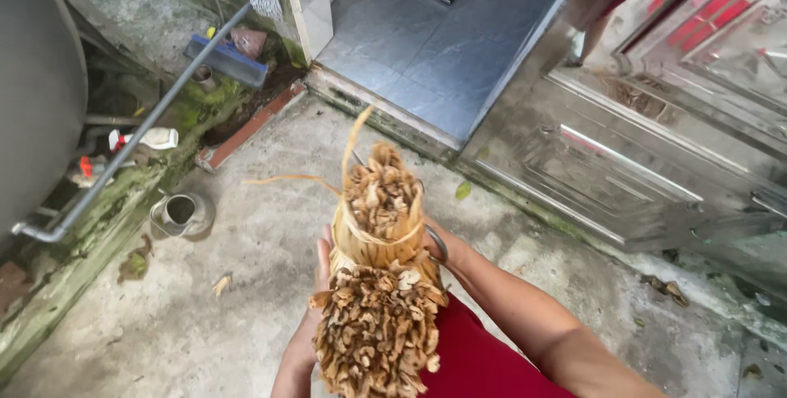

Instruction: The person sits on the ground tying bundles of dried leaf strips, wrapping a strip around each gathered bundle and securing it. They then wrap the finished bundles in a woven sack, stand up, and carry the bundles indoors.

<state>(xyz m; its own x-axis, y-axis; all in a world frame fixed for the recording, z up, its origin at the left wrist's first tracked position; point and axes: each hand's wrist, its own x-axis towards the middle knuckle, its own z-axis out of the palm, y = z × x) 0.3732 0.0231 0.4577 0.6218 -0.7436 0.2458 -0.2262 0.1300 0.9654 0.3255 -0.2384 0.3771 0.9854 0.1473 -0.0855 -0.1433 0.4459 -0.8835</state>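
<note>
Over the concrete floor point(246, 283), just ahead of my chest, I hold a bundle of dried brown fibrous strips point(379, 283) in both hands. Its long axis runs away from me, almost straight up the view, with one frayed end toward my body and the other pointing at the tiled doorway point(426, 45). A pale strip point(379, 238) ties it round the middle. My left hand point(321, 263) cups its left side, its grip wrapped on the bundle. My right hand point(443, 249) is mostly hidden behind it, so I cannot tell its grip. A small metal pot point(180, 213) sits well apart, left.
</note>
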